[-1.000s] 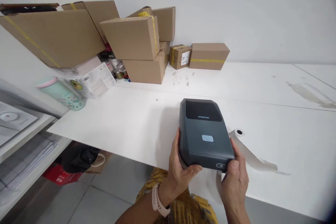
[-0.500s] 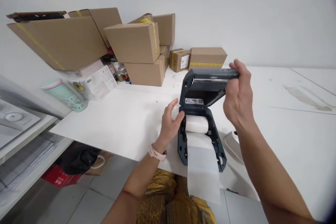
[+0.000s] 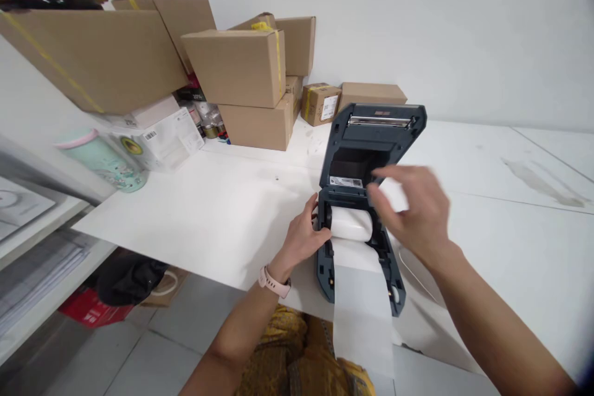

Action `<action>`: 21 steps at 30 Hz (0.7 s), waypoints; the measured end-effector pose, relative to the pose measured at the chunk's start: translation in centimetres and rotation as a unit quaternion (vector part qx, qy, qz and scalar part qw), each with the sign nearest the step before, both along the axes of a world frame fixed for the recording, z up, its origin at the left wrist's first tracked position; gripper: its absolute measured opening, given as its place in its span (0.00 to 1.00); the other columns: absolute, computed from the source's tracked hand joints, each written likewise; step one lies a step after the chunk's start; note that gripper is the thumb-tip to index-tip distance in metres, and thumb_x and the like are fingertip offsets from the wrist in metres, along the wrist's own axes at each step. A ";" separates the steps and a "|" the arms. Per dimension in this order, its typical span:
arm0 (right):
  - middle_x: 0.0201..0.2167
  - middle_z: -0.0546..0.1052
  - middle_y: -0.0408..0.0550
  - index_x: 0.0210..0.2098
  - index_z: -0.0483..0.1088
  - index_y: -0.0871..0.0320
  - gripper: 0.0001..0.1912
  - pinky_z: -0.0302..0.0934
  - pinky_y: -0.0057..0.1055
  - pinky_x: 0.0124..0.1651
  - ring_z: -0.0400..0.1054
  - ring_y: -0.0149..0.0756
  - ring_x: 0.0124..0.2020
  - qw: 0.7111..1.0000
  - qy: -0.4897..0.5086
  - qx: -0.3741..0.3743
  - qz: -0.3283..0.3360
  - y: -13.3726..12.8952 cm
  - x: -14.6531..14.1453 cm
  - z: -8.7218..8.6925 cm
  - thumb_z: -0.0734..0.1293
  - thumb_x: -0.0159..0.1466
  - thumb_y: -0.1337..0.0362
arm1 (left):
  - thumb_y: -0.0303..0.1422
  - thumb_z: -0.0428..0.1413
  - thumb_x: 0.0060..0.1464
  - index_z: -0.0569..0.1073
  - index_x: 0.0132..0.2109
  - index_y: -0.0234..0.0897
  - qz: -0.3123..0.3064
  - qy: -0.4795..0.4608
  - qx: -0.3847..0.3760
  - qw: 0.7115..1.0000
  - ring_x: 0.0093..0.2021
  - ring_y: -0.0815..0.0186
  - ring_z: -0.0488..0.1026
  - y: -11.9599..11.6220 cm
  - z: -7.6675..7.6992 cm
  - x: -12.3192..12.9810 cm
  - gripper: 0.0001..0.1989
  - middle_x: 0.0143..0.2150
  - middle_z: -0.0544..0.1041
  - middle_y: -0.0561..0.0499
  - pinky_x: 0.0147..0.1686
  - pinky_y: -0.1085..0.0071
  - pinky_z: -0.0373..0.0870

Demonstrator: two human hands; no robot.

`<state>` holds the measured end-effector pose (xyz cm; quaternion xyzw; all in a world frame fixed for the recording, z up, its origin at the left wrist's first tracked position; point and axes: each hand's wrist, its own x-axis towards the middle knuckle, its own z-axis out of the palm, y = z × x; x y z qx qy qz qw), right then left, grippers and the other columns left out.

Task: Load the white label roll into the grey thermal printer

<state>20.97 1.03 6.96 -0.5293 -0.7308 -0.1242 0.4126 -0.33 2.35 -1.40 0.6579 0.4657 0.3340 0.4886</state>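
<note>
A dark blue-grey label printer stands at the table's near edge with its lid raised and tilted back. Inside lies a white label roll. Its paper strip runs forward out of the printer and hangs over the table edge. My left hand, with a pink watch band on the wrist, grips the left side wall of the base, thumb on the inner rim beside the roll. Slightly blurred, my right hand is held above the right side of the base, thumb and fingers apart, holding nothing.
Cardboard boxes are stacked at the back left, with smaller ones against the wall. A mint tumbler and a white box stand at the left. A shelf unit borders the table there. A thin cable lies right of the printer.
The lid has swung further up and back. My right hand has let go of its edge and come down over the base. My left hand has shifted slightly down along the side.
</note>
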 end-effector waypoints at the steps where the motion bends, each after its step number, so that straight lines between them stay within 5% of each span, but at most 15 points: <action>1: 0.48 0.81 0.56 0.52 0.75 0.54 0.20 0.68 0.50 0.54 0.75 0.51 0.51 0.996 -0.036 -0.069 0.046 -0.5 -0.2 -0.7 0.61 0.71 0.50 | 0.30 0.57 0.52 0.53 0.75 0.42 0.003 0.020 0.006 1.000 0.61 0.47 0.75 -0.1 0.1 0.0 0.45 0.71 0.68 0.41 0.57 0.54 0.74; 4: 0.54 0.80 0.56 0.59 0.72 0.54 0.24 0.70 0.49 0.51 0.75 0.53 0.53 0.939 -0.121 -0.293 0.130 -0.1 -0.2 -2.2 0.63 0.69 0.50 | 0.30 0.55 0.52 0.54 0.75 0.42 0.000 0.042 0.022 0.999 0.57 0.48 0.77 -0.2 0.3 0.0 0.44 0.66 0.74 0.42 0.50 0.58 0.77; 6: 0.55 0.80 0.58 0.63 0.69 0.53 0.28 0.69 0.51 0.51 0.76 0.56 0.53 0.900 -0.157 -0.381 0.140 1.0 -0.1 -2.7 0.65 0.67 0.50 | 0.30 0.55 0.52 0.55 0.75 0.42 -0.004 0.044 0.025 0.999 0.56 0.50 0.78 -0.2 0.5 -0.1 0.43 0.62 0.77 0.44 0.49 0.61 0.77; 10: 0.53 0.81 0.58 0.65 0.66 0.54 0.36 0.68 0.51 0.53 0.76 0.58 0.52 0.854 -0.204 -0.461 0.132 3.3 -0.7 -2.4 0.71 0.59 0.50 | 0.27 0.54 0.50 0.55 0.76 0.42 -0.015 0.063 0.029 0.997 0.51 0.51 0.80 0.1 0.9 0.0 0.45 0.54 0.82 0.46 0.45 0.63 0.76; 14: 0.53 0.80 0.54 0.64 0.66 0.53 0.42 0.71 0.46 0.51 0.76 0.54 0.50 0.840 -0.164 -0.486 0.179 3.6 -0.4 -1.5 0.75 0.52 0.51 | 0.26 0.54 0.48 0.56 0.75 0.40 0.002 0.082 0.031 0.996 0.53 0.50 0.79 0.3 1.0 0.1 0.46 0.53 0.82 0.46 0.50 0.61 0.75; 17: 0.56 0.79 0.51 0.65 0.66 0.51 0.42 0.72 0.43 0.52 0.76 0.48 0.51 0.870 -0.049 -0.437 0.222 2.0 2.4 -1.0 0.74 0.53 0.50 | 0.28 0.54 0.49 0.56 0.75 0.40 0.004 0.068 0.027 0.997 0.55 0.49 0.79 0.2 0.8 0.2 0.45 0.56 0.81 0.46 0.52 0.61 0.75; 21: 0.53 0.79 0.53 0.66 0.65 0.55 0.41 0.71 0.45 0.54 0.75 0.48 0.51 0.944 0.093 -0.300 0.102 -0.8 7.3 -0.7 0.71 0.57 0.46 | 0.30 0.54 0.50 0.56 0.75 0.42 0.007 0.065 0.029 0.997 0.53 0.51 0.79 0.0 0.6 0.3 0.45 0.56 0.81 0.47 0.54 0.59 0.74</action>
